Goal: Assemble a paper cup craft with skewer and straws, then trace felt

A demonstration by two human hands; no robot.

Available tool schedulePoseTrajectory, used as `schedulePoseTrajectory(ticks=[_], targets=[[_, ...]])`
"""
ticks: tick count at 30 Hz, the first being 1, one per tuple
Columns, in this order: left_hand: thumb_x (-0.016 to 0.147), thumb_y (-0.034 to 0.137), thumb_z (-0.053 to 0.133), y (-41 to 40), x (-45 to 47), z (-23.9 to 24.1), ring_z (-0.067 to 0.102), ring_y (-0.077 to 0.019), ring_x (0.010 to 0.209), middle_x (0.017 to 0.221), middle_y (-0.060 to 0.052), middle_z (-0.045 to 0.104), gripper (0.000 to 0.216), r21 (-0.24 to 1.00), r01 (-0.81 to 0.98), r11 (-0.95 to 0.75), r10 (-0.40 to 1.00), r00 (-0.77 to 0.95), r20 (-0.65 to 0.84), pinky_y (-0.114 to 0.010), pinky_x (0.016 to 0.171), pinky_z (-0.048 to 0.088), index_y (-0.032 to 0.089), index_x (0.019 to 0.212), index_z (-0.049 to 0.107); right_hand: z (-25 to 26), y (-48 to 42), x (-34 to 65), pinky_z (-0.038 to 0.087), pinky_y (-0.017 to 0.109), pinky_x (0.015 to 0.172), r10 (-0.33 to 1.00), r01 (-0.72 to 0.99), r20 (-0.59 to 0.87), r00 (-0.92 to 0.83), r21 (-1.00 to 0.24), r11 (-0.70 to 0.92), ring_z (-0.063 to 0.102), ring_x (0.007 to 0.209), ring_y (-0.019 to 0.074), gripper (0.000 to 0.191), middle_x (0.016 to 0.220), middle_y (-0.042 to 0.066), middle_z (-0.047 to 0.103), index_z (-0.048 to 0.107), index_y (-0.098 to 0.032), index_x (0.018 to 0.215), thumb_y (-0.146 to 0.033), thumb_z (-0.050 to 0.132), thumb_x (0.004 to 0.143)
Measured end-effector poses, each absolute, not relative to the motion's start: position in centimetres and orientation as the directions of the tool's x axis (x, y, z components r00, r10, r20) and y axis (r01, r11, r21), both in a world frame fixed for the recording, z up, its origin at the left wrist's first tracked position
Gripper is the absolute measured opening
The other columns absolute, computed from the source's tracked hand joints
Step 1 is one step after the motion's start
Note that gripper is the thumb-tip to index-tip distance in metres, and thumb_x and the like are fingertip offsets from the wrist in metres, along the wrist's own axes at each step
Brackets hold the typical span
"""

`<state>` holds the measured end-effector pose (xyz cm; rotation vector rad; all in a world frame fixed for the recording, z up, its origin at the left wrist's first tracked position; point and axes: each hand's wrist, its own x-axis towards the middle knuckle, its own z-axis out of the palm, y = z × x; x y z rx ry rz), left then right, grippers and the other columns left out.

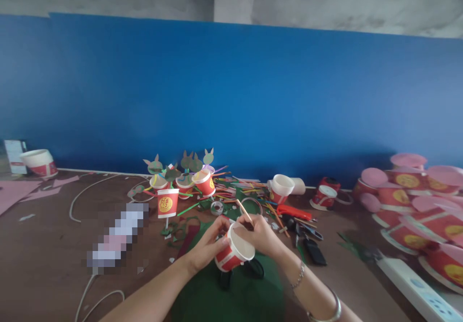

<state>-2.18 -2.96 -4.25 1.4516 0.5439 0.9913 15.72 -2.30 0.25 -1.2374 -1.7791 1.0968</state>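
A red and white paper cup [243, 244] is tilted with its mouth toward me, its base to the lower left. My left hand [210, 245] is closed around the cup's left side, near the rim. My right hand [263, 234] is at the cup's upper right rim, with a thin light-brown stick [245, 210] pinched in its fingers. The stick slants up to the left; its lower end is hidden by the hand, and I cannot tell whether it touches the cup. Black scissor-like handles [256, 268] lie under the cup on the green sheet [235, 302].
Cups with rabbit-shaped cutouts [204, 182] stand behind my left hand. Coloured strips [240, 187], white tape [217, 208] and a red-handled tool [293, 212] lie farther back. Stacked cups with pink discs [401, 196] and a power strip [419, 283] are right; a phone-like object [117, 235] is left.
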Motion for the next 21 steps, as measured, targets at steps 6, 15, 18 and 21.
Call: schedulePoseTrajectory(ticks=[6, 15, 18, 21], targets=[[0.055, 0.059, 0.077, -3.50, -1.87, -3.71, 0.053, -0.0243, 0.100, 0.109, -0.007, 0.055, 0.082, 0.959, -0.253, -0.126, 0.814, 0.526, 0.245, -0.033, 0.083, 0.041, 0.024, 0.120, 0.042, -0.06, -2.05, 15.84, 0.032, 0.020, 0.047, 0.960, 0.402, 0.100, -0.262, -0.893, 0.202, 0.042, 0.050, 0.0090, 0.013, 0.054, -0.004, 0.050, 0.061, -0.015, 0.065, -0.026, 0.059, 0.071], [0.055, 0.039, 0.084, -3.53, -1.78, -3.51, 0.054, -0.0287, 0.106, 0.113, -0.011, 0.058, 0.074, 0.949, -0.019, -0.315, 0.823, 0.493, 0.283, -0.036, 0.092, 0.041, 0.017, 0.117, 0.050, -0.15, -1.93, 15.96, 0.036, 0.024, 0.053, 0.974, 0.514, 0.148, -0.172, -0.830, 0.217, 0.047, 0.057, 0.0132, 0.016, 0.058, -0.001, 0.054, 0.061, -0.016, 0.066, -0.031, 0.058, 0.071], [0.055, 0.035, 0.084, -3.43, -1.72, -3.92, 0.056, -0.0275, 0.104, 0.115, -0.011, 0.058, 0.076, 0.947, 0.001, -0.322, 0.818, 0.504, 0.278, -0.035, 0.090, 0.043, 0.017, 0.119, 0.047, -0.34, -1.95, 15.83, 0.034, 0.023, 0.052, 0.975, 0.516, 0.155, -0.159, -0.829, 0.216, 0.045, 0.056, 0.0128, 0.017, 0.058, -0.001, 0.052, 0.061, -0.016, 0.065, -0.032, 0.058, 0.072], [0.056, 0.030, 0.083, -3.37, -1.61, -4.38, 0.056, -0.0258, 0.103, 0.114, -0.010, 0.058, 0.076, 0.942, 0.019, -0.334, 0.816, 0.507, 0.279, -0.035, 0.089, 0.044, 0.018, 0.119, 0.043, -0.54, -1.87, 15.65, 0.032, 0.023, 0.050, 0.974, 0.509, 0.167, -0.155, -0.831, 0.223, 0.042, 0.054, 0.0121, 0.017, 0.056, -0.002, 0.049, 0.060, -0.017, 0.065, -0.032, 0.059, 0.072]])
